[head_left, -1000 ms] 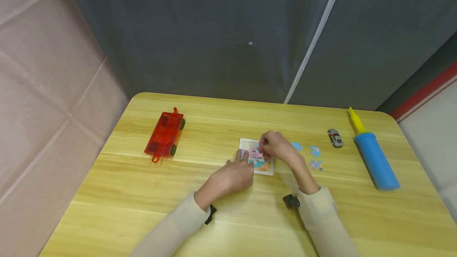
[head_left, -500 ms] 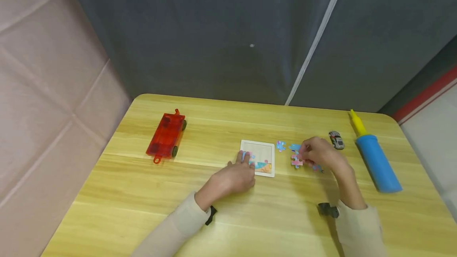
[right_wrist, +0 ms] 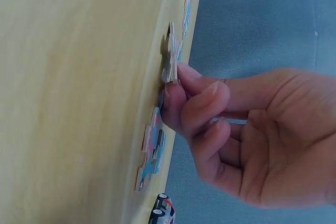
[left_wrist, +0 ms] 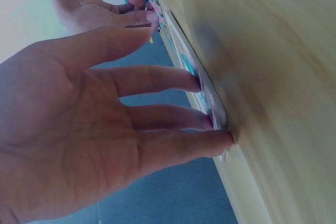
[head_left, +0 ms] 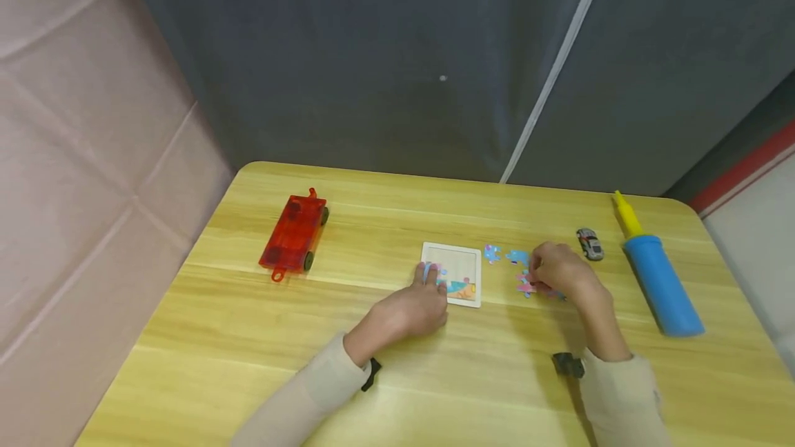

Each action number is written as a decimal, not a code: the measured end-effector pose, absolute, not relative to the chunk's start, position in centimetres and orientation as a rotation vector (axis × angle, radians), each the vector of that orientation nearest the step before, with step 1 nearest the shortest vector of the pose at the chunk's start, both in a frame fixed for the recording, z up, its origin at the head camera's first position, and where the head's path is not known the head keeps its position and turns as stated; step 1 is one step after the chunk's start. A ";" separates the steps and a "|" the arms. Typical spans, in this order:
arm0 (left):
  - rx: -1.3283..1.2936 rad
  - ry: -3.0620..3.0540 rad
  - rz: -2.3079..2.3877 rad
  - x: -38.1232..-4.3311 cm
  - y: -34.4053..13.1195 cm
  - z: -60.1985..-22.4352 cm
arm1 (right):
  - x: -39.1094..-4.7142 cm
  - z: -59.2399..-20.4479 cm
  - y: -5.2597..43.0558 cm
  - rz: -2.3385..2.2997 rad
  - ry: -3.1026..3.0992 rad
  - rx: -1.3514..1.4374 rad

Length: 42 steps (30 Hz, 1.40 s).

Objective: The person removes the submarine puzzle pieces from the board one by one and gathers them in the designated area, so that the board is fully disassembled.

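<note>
Right fingers [right_wrist: 205, 107] pinch a puzzle piece [right_wrist: 172, 59] — pink, apparently.

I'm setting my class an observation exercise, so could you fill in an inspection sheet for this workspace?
Surface: pale wood-grain table, rounded far corners.
Job's things: square puzzle tray, part filled along its near side; loose puzzle pieces to its right; one held puzzle piece.
Clutter: red wheeled toy at left; small toy car and blue pump with yellow nozzle at right.
Hands: left hand rests its fingers on the tray; right hand pinches the held piece.
Cables: nothing seen.
Surroundings: dark grey backdrop behind, pale pinkish covering at left.
</note>
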<state>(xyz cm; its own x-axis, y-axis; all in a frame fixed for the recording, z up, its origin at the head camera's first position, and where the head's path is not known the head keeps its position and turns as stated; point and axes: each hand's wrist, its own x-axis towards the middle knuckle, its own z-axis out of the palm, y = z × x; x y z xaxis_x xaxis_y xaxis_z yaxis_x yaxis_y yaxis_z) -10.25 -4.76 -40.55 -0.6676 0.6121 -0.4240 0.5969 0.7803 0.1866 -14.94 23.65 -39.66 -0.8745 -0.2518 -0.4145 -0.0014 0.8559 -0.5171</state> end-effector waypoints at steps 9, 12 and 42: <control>1.062 2.535 -0.140 -11.1 -4.4 -44.4 | -15.0 -40.0 23.8 -0.702 2.563 -0.155; 1.077 2.525 -0.122 -10.9 -4.5 -44.0 | -15.0 -39.9 23.5 -0.672 2.596 -0.147; 0.671 2.534 0.099 -10.8 -4.4 -45.5 | -18.0 -40.2 11.2 -0.807 2.458 -0.538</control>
